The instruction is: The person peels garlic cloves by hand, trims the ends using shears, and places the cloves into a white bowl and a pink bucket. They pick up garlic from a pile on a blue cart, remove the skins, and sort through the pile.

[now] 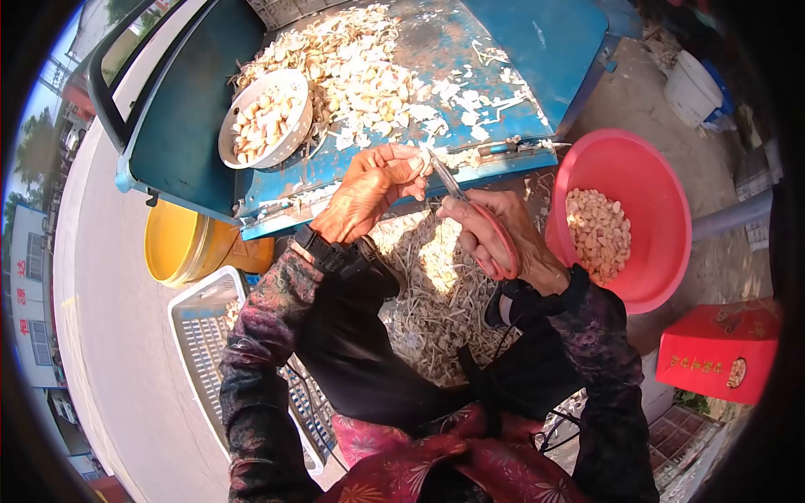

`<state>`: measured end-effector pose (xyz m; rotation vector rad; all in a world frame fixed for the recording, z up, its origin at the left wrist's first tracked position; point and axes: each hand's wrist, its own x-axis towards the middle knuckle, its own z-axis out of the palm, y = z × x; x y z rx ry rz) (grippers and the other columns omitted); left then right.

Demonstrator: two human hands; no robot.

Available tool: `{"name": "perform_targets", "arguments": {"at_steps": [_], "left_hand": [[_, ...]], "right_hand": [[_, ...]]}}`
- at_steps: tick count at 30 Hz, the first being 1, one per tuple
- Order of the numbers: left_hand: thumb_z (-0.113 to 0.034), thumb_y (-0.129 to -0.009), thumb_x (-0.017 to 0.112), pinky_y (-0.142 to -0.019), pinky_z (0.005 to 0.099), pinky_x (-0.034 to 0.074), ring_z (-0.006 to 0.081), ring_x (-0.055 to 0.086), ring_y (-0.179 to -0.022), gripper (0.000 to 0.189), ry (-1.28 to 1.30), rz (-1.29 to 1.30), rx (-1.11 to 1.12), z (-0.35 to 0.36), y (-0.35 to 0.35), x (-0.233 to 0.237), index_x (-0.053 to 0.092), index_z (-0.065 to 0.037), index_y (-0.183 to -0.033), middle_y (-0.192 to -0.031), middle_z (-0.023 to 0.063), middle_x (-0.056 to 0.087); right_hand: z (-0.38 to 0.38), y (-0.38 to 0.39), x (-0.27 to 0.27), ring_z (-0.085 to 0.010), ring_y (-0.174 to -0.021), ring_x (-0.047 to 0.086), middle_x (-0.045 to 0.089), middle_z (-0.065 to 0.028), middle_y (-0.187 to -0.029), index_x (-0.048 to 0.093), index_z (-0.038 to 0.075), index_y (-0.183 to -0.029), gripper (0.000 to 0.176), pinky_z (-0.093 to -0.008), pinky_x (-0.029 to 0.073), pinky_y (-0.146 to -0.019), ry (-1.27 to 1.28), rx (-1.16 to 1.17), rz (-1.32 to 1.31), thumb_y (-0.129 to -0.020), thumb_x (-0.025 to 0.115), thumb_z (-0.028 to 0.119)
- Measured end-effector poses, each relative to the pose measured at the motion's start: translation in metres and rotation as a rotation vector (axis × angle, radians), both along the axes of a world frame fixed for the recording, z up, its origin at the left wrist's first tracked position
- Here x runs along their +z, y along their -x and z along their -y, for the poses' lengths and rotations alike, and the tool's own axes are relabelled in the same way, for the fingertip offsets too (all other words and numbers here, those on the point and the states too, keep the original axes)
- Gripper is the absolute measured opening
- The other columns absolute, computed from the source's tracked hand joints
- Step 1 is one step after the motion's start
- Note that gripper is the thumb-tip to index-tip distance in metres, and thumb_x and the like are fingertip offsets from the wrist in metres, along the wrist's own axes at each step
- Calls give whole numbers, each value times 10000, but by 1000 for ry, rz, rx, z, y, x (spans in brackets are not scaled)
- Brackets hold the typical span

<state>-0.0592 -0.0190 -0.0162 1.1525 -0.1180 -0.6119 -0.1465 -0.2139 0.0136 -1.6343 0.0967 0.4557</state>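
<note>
Red-handled scissors (pixel 501 236) are in my right hand (pixel 501 230), its fingers wrapped round the handles, the metal blades pointing up and left. My left hand (pixel 369 186) is pinched just left of the blade tips, on a small pale piece that looks like garlic (pixel 425 159). Both hands are over the front edge of a blue truck bed (pixel 537 159). Beyond them lies a heap of garlic cloves (pixel 360 71) with loose skins. A white bowl of cloves (pixel 267 117) stands on the bed at the left.
At the right is a pink tub (pixel 662 210) with peeled cloves, a red box (pixel 717 352) below it. A yellow bucket (pixel 173 243) and a white plastic basket (pixel 201 352) are at the left. Dry stalks and skins (pixel 436 310) cover the ground between my legs.
</note>
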Motion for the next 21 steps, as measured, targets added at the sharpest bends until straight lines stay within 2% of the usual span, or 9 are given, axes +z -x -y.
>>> {"name": "perform_targets", "arguments": {"at_steps": [1,3,5,9,11,12,15,17,21], "left_hand": [[-113,-902,593,-683,258,503,150,604,-723,161,-3,15,-4,0,-1,0,603,11,-1005,-856,71,640],[-112,-905,588,-683,257,503,150,604,-723,167,-4,23,-9,1,-4,1,598,13,-1016,-858,74,640],[-105,-904,587,-684,260,504,155,601,-723,178,0,90,-40,-3,-15,6,587,17,-1033,-861,76,633],[-89,-905,579,-681,264,503,175,601,-745,182,42,6,-51,-16,-23,-8,576,20,-1050,-874,87,621],[-168,-930,559,-717,287,515,193,612,-808,257,40,42,-99,-8,-22,-11,554,20,-1106,-893,96,614],[-225,-940,543,-746,305,521,203,614,-849,312,50,-3,-80,1,-20,-4,540,21,-1132,-923,104,609],[-357,-958,492,-817,334,528,227,610,-953,442,120,-41,-107,9,-22,-12,516,22,-1184,-1022,126,593],[-312,-961,504,-782,315,535,217,613,-934,378,106,-40,-158,13,-19,-9,529,12,-1155,-1025,130,592],[-229,-951,536,-622,226,499,133,586,-695,225,23,44,-134,3,-20,-21,582,-16,-1004,-821,56,601]], "right_hand": [[1,-1,-1,-72,-384,449,460,-30,-489,604,-8,-773,347,-268,332,-352,3,2,-4,-899,589,315],[5,-4,-4,-48,-356,418,453,-5,-491,631,-12,-897,355,-215,320,-324,-305,18,-25,-912,569,337],[6,-4,1,-57,-357,423,450,-7,-499,618,-39,-1000,397,-217,329,-330,-329,43,-64,-912,564,344],[3,-8,4,-57,-369,432,468,-1,-531,602,-11,-859,361,-219,329,-327,-134,-113,9,-910,580,346],[0,-7,-2,-59,-373,436,469,5,-531,583,9,-793,364,-224,329,-326,54,-93,19,-909,586,354],[-5,-9,-12,-64,-371,436,469,8,-527,584,12,-779,369,-233,327,-323,76,-83,151,-912,582,356],[-6,-12,-11,-54,-393,433,463,16,-520,584,16,-756,377,-235,321,-342,87,-56,79,-911,582,360],[-4,-13,-11,-44,-437,425,470,20,-519,576,17,-725,398,-243,314,-382,103,-44,28,-904,588,372],[-4,-12,-24,-62,-489,421,475,-8,-519,566,-2,-728,386,-282,329,-438,217,-22,186,-891,600,346]]}}
